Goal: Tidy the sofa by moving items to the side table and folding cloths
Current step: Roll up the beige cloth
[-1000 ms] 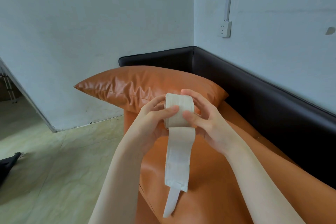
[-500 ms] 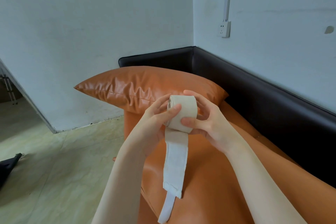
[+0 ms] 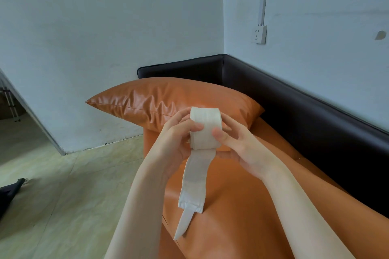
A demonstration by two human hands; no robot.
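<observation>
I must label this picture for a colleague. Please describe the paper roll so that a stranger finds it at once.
Start at the orange sofa with its orange cushion. Above the seat, the left hand and right hand hold the white paper roll. It is the only white thing, with a loose strip hanging down.

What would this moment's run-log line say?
stage: rolling up tissue | left hand: grips tissue roll | right hand: grips roll | loose tail: hanging over sofa seat | side table: unseen
</observation>
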